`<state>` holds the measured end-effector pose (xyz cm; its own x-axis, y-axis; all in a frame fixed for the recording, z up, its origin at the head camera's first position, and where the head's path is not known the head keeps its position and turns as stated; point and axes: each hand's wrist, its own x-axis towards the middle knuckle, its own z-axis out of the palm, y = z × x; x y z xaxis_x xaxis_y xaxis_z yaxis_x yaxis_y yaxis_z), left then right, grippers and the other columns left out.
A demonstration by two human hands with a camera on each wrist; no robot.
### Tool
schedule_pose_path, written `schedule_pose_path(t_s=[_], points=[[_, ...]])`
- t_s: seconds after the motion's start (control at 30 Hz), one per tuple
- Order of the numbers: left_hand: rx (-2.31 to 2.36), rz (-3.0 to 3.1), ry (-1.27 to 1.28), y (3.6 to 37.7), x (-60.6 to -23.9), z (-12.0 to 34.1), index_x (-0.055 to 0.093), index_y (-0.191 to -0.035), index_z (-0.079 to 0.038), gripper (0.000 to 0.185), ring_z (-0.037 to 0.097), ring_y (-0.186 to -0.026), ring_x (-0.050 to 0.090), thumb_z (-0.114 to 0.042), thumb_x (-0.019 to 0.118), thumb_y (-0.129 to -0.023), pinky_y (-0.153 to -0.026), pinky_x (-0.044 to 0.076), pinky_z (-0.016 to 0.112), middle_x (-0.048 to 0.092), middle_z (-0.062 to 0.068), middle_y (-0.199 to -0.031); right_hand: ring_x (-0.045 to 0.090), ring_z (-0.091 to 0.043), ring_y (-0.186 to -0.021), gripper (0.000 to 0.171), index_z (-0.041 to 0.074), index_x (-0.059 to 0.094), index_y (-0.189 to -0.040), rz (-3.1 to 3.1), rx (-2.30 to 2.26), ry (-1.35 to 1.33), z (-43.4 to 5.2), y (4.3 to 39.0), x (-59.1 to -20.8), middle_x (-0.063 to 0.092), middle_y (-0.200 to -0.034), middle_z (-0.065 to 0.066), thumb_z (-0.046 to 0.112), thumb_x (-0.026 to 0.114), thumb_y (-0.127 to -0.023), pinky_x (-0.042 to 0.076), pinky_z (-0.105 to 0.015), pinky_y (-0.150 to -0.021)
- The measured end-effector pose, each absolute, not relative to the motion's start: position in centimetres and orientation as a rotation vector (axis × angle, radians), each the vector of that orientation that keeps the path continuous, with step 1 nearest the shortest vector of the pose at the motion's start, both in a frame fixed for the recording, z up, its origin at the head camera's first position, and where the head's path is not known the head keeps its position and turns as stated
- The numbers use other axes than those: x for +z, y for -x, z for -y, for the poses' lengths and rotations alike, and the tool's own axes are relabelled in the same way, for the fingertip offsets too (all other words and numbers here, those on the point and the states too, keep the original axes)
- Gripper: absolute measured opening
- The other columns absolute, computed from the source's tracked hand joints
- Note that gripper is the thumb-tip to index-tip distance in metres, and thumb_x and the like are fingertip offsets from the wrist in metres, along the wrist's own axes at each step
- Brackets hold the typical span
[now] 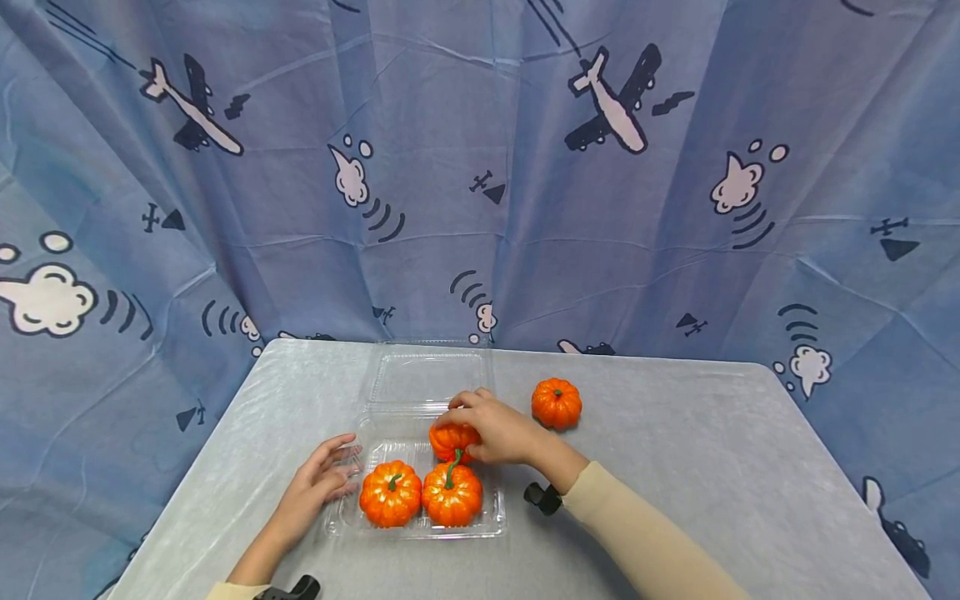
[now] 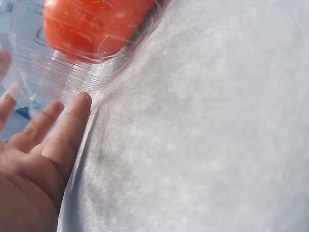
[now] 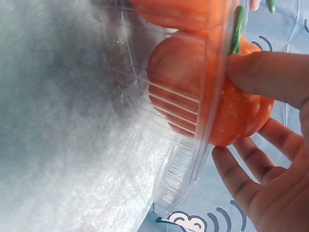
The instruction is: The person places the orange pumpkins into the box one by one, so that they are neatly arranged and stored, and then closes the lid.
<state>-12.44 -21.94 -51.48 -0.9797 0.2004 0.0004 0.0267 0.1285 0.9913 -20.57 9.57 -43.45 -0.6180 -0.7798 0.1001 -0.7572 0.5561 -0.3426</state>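
A clear plastic clamshell tray [image 1: 495, 523] lies open on the grey table, its lid [image 1: 426, 377] flat behind it. Two small orange pumpkins [image 1: 390, 494] [image 1: 452, 494] sit side by side in the tray's front row. My right hand [image 1: 491, 427] grips a third pumpkin [image 1: 450, 438] over the tray's back right part; in the right wrist view my thumb and fingers [image 3: 251, 169] curl round this pumpkin [image 3: 241, 116] at the tray wall [image 3: 178, 159]. My left hand [image 1: 324, 477] rests with straight fingers [image 2: 72, 121] against the tray's left side [image 2: 63, 77]. A fourth pumpkin [image 1: 557, 402] stands alone on the table, right of the lid.
The table [image 1: 675, 467] is covered in a pale grey cloth. A blue curtain [image 1: 480, 167] printed with planes and clouds hangs close behind and around it. Black wrist-camera straps [image 1: 543, 497] show near both forearms.
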Motion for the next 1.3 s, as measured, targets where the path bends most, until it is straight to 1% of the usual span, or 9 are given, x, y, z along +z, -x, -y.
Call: schedule_pose_path(t_s=[0.13,0.27,0.37,0.43,0.67,0.73,0.87,1.1,1.3], points=[[1.971,-2.263,-0.220,12.45,-51.46,21.88,0.033,-0.145,-0.001,0.055,0.035,-0.119,0.056,0.002,0.047,-0.092,-0.086,0.055,0.029,0.042,0.031,-0.140,0.050,-0.022,-0.110,0.054,0.022,0.062,-0.124,-2.714,-0.568,1.317,-9.61,20.56,-43.48,0.058,-0.123,-0.003,0.005,0.073,-0.075,0.050,-0.038,-0.093],[1.971,-2.265,-0.209,12.50,-51.41,21.83,0.034,-0.145,-0.001,0.055,0.040,-0.120,0.054,0.002,0.047,-0.091,-0.085,0.055,0.029,0.042,0.031,-0.139,0.051,-0.023,-0.112,0.045,0.021,0.062,-0.123,-2.710,-0.634,1.267,-9.69,20.65,-43.52,0.059,-0.124,-0.003,0.013,0.071,-0.080,0.048,-0.039,-0.096],[1.973,-2.261,-0.212,12.55,-51.38,21.84,0.034,-0.145,-0.001,0.055,0.038,-0.120,0.055,0.002,0.047,-0.091,-0.085,0.055,0.030,0.042,0.031,-0.140,0.052,-0.023,-0.111,0.036,0.021,0.065,-0.119,-2.708,-0.693,1.228,-9.72,20.79,-43.52,0.059,-0.121,-0.004,0.016,0.068,-0.083,0.048,-0.040,-0.096],[1.975,-2.259,-0.217,12.57,-51.37,21.85,0.033,-0.145,0.000,0.055,0.038,-0.120,0.055,0.002,0.047,-0.091,-0.086,0.055,0.030,0.042,0.031,-0.140,0.053,-0.023,-0.110,0.033,0.021,0.066,-0.117,-2.707,-0.721,1.209,-9.73,20.85,-43.48,0.059,-0.118,-0.004,0.016,0.067,-0.084,0.048,-0.040,-0.096],[1.982,-2.253,-0.225,12.58,-51.36,21.89,0.033,-0.145,0.000,0.056,0.026,-0.117,0.059,0.004,0.046,-0.091,-0.086,0.055,0.030,0.042,0.032,-0.139,0.055,-0.022,-0.106,0.033,0.019,0.068,-0.115,-2.716,-0.732,1.218,-9.72,20.85,-43.16,0.062,-0.112,-0.003,0.015,0.070,-0.082,0.048,-0.039,-0.094],[1.985,-2.253,-0.229,12.57,-51.35,21.90,0.033,-0.145,0.001,0.056,0.025,-0.117,0.059,0.004,0.046,-0.091,-0.086,0.055,0.030,0.042,0.032,-0.139,0.056,-0.022,-0.106,0.033,0.019,0.068,-0.114,-2.716,-0.735,1.226,-9.73,20.82,-43.08,0.062,-0.111,-0.003,0.015,0.070,-0.082,0.048,-0.040,-0.094],[1.982,-2.257,-0.225,12.56,-51.35,21.90,0.033,-0.145,0.001,0.055,0.028,-0.118,0.058,0.003,0.046,-0.091,-0.086,0.055,0.029,0.042,0.032,-0.140,0.056,-0.022,-0.105,0.033,0.018,0.068,-0.113,-2.715,-0.729,1.221,-9.66,20.76,-42.99,0.063,-0.110,-0.003,0.014,0.072,-0.081,0.048,-0.039,-0.094],[1.972,-2.262,-0.218,12.47,-51.36,21.84,0.034,-0.144,0.000,0.054,0.039,-0.120,0.054,0.003,0.046,-0.091,-0.086,0.055,0.030,0.042,0.032,-0.139,0.056,-0.021,-0.104,0.034,0.018,0.069,-0.114,-2.717,-0.722,1.196,-9.51,20.63,-43.11,0.064,-0.109,-0.002,0.014,0.073,-0.080,0.048,-0.038,-0.092],[1.968,-2.266,-0.214,12.38,-51.29,21.80,0.034,-0.145,-0.001,0.054,0.044,-0.121,0.052,0.002,0.047,-0.092,-0.086,0.055,0.030,0.042,0.032,-0.140,0.056,-0.023,-0.107,0.036,0.018,0.067,-0.117,-2.715,-0.733,1.173,-9.55,20.55,-43.24,0.063,-0.113,-0.003,0.015,0.073,-0.081,0.048,-0.040,-0.094]])
